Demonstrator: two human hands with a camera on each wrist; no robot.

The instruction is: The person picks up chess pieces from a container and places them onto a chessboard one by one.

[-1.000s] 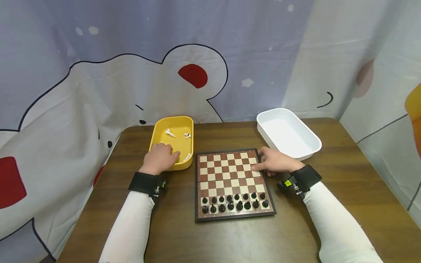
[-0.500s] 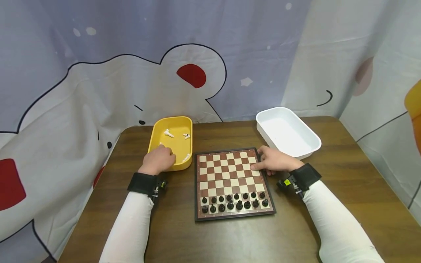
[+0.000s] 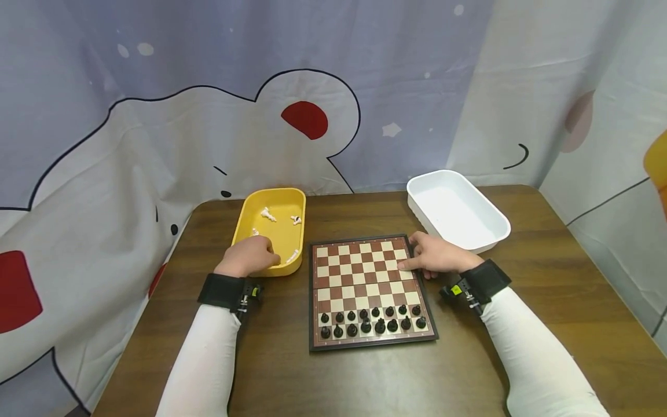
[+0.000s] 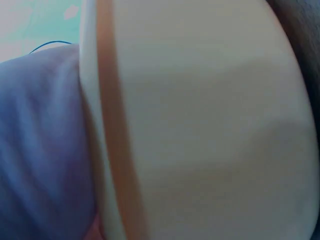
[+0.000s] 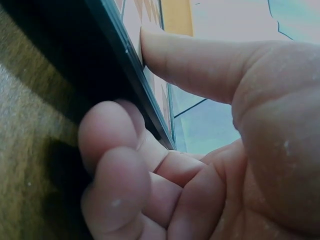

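My left hand (image 3: 247, 256) reaches over the near left rim of a yellow tray (image 3: 301, 231), its fingertips hidden down inside. A pale tray wall (image 4: 210, 110) fills most of the left wrist view. Lying in the tray are several white chess pieces, one a tall piece (image 3: 268, 214) and one a small piece (image 3: 296, 220). With the thumb on top and curled fingers at the side, my right hand (image 3: 436, 253) holds the right edge of the chessboard (image 3: 359, 266). The right wrist view shows this thumb (image 5: 190, 62) against the squares and fingertips (image 5: 117, 185) beside the dark frame.
Two rows of black chess pieces (image 3: 366, 326) stand along the board's near side. A white tray (image 3: 458, 214) sits behind the right hand. The wooden table (image 3: 365, 382) is backed by a patterned curtain (image 3: 208, 139).
My left hand has drawn back slightly toward me, and the yellow tray has shifted a little nearer with it. The right hand stays on the chessboard.
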